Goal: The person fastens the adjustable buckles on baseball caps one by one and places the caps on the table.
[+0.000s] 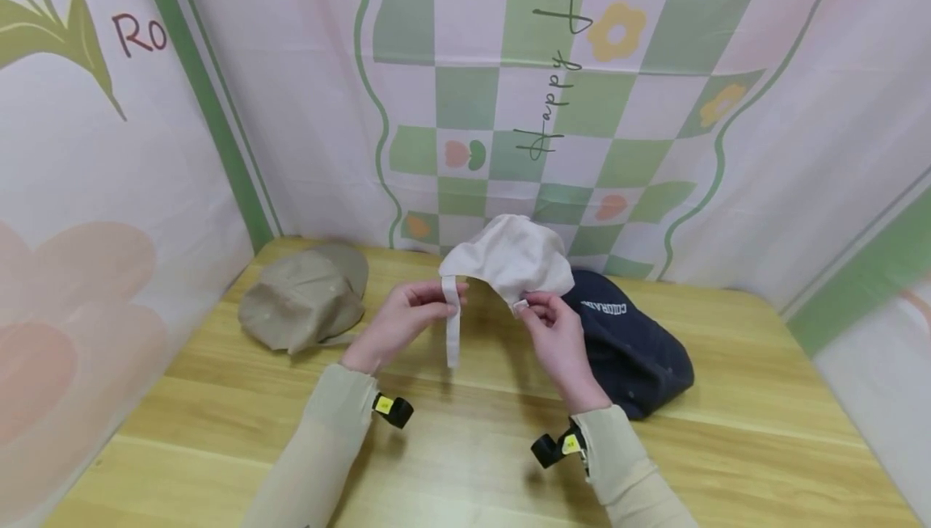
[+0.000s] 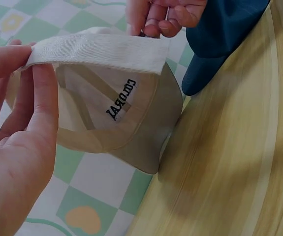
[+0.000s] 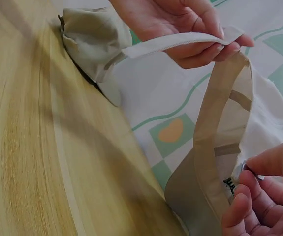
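Observation:
A white baseball cap (image 1: 509,257) is held up above the table, its back opening facing me and its brim at the far side, as the right wrist view shows. My left hand (image 1: 398,319) pinches the cap's loose strap (image 1: 452,326) near where it joins the cap; the free end hangs down. With thumb and fingertips, my right hand (image 1: 560,342) pinches the small buckle end (image 1: 520,306) at the other side of the opening. Dark lettering (image 2: 122,101) is visible through the cap's interior in the left wrist view.
On the wooden table (image 1: 451,447), a khaki cap (image 1: 301,297) lies at the left. A navy cap (image 1: 633,350) with white lettering lies at the right, close beside my right hand. Behind the table hangs a patterned curtain (image 1: 465,91).

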